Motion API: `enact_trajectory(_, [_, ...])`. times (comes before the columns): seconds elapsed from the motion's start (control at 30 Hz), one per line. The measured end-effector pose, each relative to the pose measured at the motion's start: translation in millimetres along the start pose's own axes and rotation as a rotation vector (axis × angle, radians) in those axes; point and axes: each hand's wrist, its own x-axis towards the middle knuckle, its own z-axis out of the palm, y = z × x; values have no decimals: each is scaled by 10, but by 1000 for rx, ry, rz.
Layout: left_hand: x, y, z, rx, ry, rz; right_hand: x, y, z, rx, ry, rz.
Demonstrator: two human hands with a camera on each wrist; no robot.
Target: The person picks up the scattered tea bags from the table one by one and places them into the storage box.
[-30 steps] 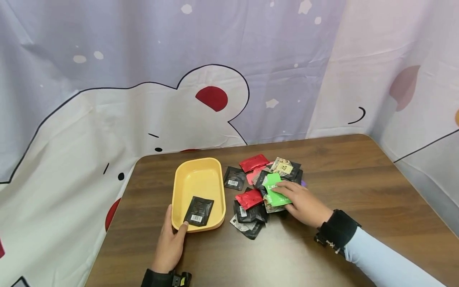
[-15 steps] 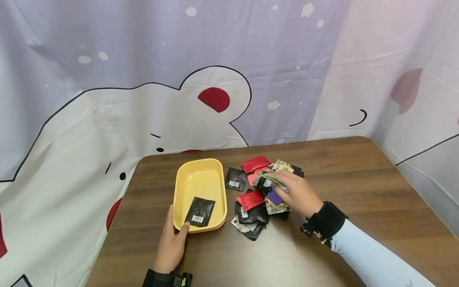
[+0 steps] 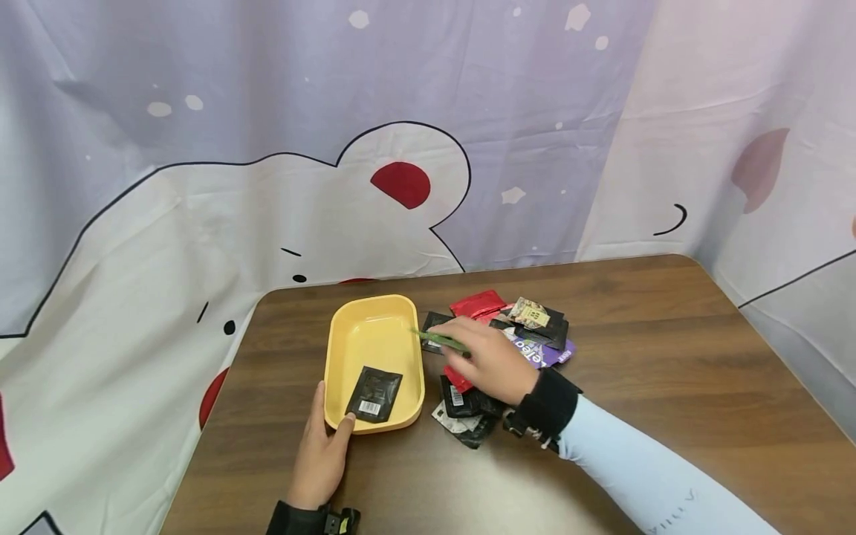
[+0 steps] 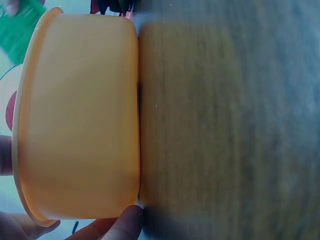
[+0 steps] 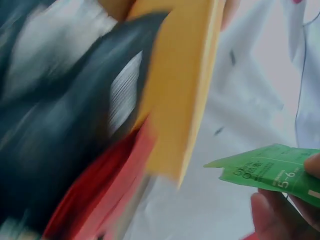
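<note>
My right hand (image 3: 491, 360) pinches a flat green sachet (image 3: 441, 342) by one end, raised beside the right rim of a yellow plastic tray (image 3: 374, 338). Small print shows on the green sachet (image 5: 270, 170) in the right wrist view. Thumb at the near rim and fingers along the outer side, my left hand (image 3: 317, 464) holds the tray at its near left corner. A black sachet (image 3: 374, 394) with a white barcode label lies inside the tray, towards the near end. The left wrist view is mostly filled by the tray's outer wall (image 4: 80, 115).
Right of the tray lies a loose pile of sachets: red (image 3: 478, 303), purple (image 3: 555, 352), patterned beige (image 3: 530, 313) and black (image 3: 472, 437). My right hand covers part of it. The wooden table (image 3: 635, 334) ends at a printed curtain (image 3: 221, 215) behind.
My right hand has lifted the green sachet off the pile and carried it left to the tray's side, uncovering a purple sachet. The left hand stays on the tray.
</note>
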Motion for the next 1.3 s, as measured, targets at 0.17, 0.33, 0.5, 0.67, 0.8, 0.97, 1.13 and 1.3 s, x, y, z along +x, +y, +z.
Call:
enact_trajectory(0.17, [-16,0,-15,12,2,5,157,-277,255,34,-93,-89])
enact_trajectory(0.33, [-28,-8,-21,9,4,25,282,-426,489,25,-194,-96])
enact_trajectory(0.5, [-28,-30,-19,2,3,47,349,-457,646,-21,-261,-105])
enact_trajectory(0.67, [-35,-41,-10,11,-3,40,371,-450,700,-53,-252,-137])
enact_trajectory(0.8, [-35,-44,-7,13,-6,41,393,-420,700,-62,-245,-146])
enact_trajectory(0.97, [-34,-59,-6,16,-11,50,381,-394,688,-84,-336,-157])
enact_trajectory(1.13, [-37,-55,-3,26,-2,58,352,-390,670,-81,-360,-131])
enact_trajectory(1.3, [-25,-45,-2,30,-2,61,335,-359,666,-76,-358,-105])
